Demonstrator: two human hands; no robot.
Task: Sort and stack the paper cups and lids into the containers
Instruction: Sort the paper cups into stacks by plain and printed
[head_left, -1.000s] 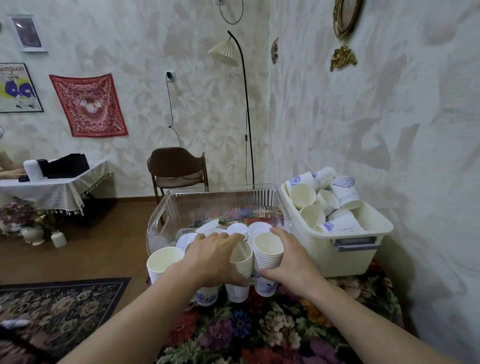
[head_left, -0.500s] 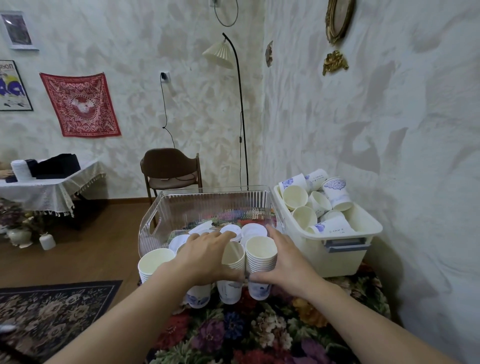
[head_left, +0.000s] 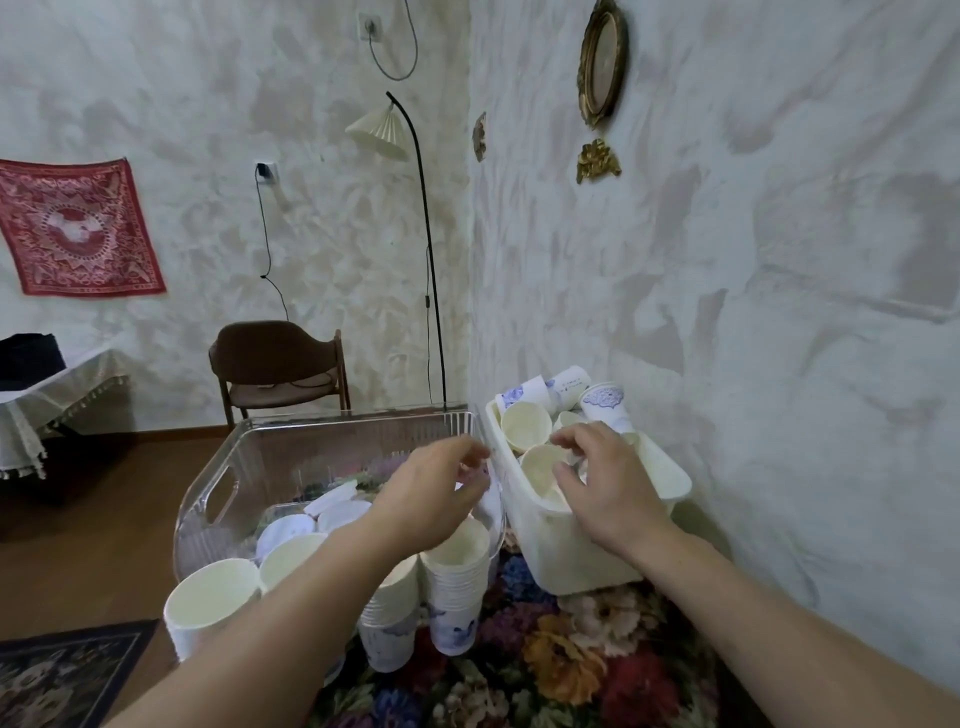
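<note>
Several stacks of white paper cups stand on the floral cloth in front of a clear plastic bin that holds white lids. To the right, a white tub is piled with loose cups. My left hand hovers above the stacks by the clear bin's right wall, fingers curled and apart, holding nothing. My right hand reaches over the white tub, fingers spread above the loose cups; whether it touches one is hidden.
The floral tablecloth covers the near surface. A wall runs close along the right. A brown chair and a floor lamp stand behind the bins. A cloth-covered table is at far left.
Both hands have let go of the cup stacks and lifted away to the right; the right hand now reaches over the white tub. The view has shifted right and closer.
</note>
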